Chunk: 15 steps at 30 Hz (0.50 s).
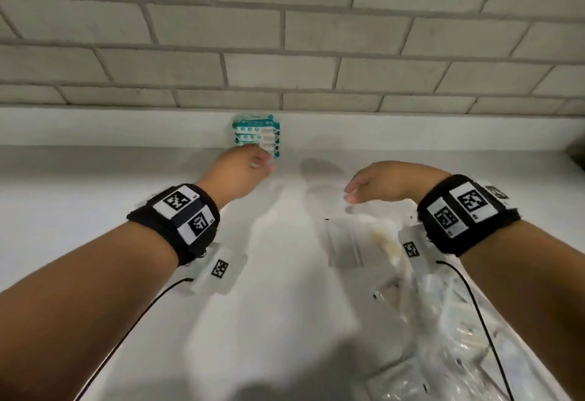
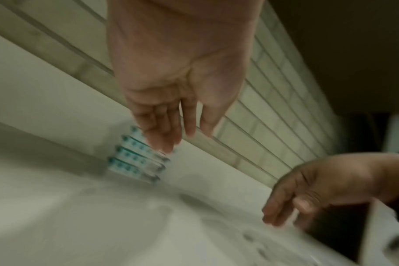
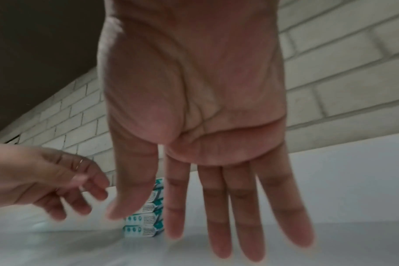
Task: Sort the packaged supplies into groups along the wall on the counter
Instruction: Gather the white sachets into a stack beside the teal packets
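The head view alone shows the clear packets (image 1: 468,321) heaped at about 4 o'clock on the counter (image 1: 95,195), under the right forearm; they are too blurred to count. It also shows both wristbands, each with tag squares, which neither wrist view takes in.

The teal packs (image 1: 258,136) stand in one pile at 12 o'clock, against the low ledge under the brick wall (image 1: 285,36). The left wrist view shows four teal-edged packs (image 2: 134,160) stacked one on another; the right wrist view shows at least four (image 3: 146,221), partly hidden behind the thumb.

The left hand (image 1: 237,173) hangs just before the pile, fingers loosely extended and holding nothing; the left wrist view shows its fingertips (image 2: 164,144) above the top of the stack, but blur hides whether they touch it. The right wrist view shows that hand (image 3: 50,181) from the side, fingers slack, with thin rings on one finger, unseen elsewhere.

The right hand (image 1: 386,182) hovers at 2 o'clock from the pile, well apart from it. Its own wrist view shows the palm (image 3: 194,100) spread flat, four fingers and thumb straight and empty.
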Available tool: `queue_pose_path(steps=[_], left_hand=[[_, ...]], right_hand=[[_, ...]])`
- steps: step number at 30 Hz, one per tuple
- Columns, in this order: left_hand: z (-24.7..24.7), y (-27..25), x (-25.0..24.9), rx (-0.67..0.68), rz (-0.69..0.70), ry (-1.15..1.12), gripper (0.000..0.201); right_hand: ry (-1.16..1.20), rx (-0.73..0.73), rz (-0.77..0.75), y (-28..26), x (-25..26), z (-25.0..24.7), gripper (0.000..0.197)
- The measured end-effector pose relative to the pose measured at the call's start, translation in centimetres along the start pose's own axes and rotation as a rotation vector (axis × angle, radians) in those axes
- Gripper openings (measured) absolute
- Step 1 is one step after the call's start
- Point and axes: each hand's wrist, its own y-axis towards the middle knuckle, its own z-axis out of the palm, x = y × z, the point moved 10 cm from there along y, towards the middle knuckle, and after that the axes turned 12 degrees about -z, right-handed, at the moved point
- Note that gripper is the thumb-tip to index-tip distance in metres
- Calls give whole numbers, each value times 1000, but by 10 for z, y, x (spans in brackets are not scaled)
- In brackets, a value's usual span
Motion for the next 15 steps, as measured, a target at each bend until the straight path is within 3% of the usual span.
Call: queue_pose_path(steps=[3, 6, 9, 15], left_hand=[[78, -45, -17, 347, 90, 416, 50], [141, -91, -28, 557, 166, 696, 67], [172, -119, -39, 522, 276, 893, 62], [176, -160, -52, 324, 286, 1039, 42]], right_hand=[[-47, -36, 100, -48, -35, 22, 54], [-100, 71, 115, -91, -44, 69, 62], [-118, 159, 89, -121, -53, 109, 64], [-161, -159, 163, -173, -89, 78, 43]])
